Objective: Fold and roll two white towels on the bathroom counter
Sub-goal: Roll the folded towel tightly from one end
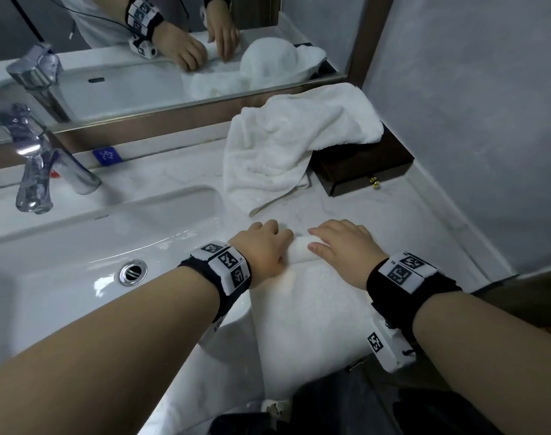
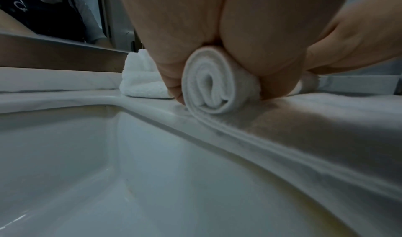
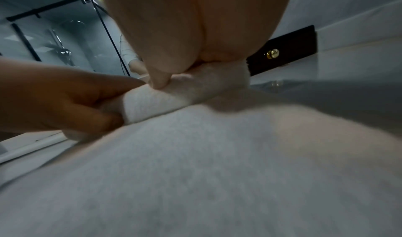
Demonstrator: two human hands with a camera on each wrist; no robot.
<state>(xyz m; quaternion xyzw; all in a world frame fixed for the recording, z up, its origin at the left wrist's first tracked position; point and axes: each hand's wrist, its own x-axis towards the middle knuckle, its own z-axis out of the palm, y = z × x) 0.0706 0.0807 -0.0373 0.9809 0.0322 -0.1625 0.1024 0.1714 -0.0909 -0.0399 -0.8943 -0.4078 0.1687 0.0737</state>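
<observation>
Rolling of the first towel [image 1: 311,312], seen near to far. The folded strip is laid flat along the tabletop [image 1: 377,208] edge just right of the sink [image 1: 79,246], its unrolled length reaching back toward the person. At its far end a small roll [image 2: 215,84] is formed, showing a loose spiral of only a few turns in the left wrist view. The left hand [image 1: 261,249] is curled over the roll's left end, thumb on the near side and fingers on the far side. The right hand [image 1: 343,243] is laid over the right end, fingers bent round the roll, the thumb [image 3: 159,80] pressed against its near face. Both hands are thus closed on the same roll, side by side and nearly touching.

Risks, as judged: the left edge of the strip is lying right on the sink rim, so an uneven pull could let the roll skew or slip into the basin; the slack core could let the roll telescope unless it is tightened; unequal pressure from the two hands could give a cone.

Farther back, the second towel [image 1: 286,146] is heaped unfolded, draped partly over a dark wooden box [image 1: 368,171] against the mirror [image 1: 173,58], well apart from the hands.
</observation>
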